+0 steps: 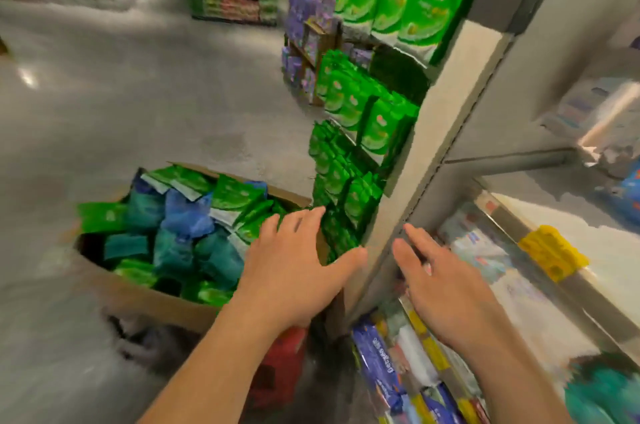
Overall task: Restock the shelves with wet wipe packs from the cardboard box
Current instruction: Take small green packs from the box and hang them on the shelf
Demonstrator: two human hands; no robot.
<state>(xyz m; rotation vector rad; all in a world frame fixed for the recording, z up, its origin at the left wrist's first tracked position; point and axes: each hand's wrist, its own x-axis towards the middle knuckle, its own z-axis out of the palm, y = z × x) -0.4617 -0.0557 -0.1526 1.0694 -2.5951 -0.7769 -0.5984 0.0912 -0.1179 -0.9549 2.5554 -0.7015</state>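
A cardboard box (149, 302) stands on the floor at lower left, filled with several green, blue and teal wet wipe packs (194, 226). My left hand (294, 267) hovers over the box's right edge, fingers spread and holding nothing. My right hand (446, 288) reaches with straight fingers toward the low shelf (540, 250) on the right, also holding nothing. Green wipe packs (360, 118) fill the shelf end facing the aisle, just beyond my left hand. The whole view is blurred by motion.
A grey upright shelf post (443, 112) stands between my hands. Blue and white packs (381, 364) lie on the bottom shelf below my right hand. A yellow price tag (550, 250) sits on the shelf rail. Grey aisle floor (121, 94) stretches away at left toward far shelving.
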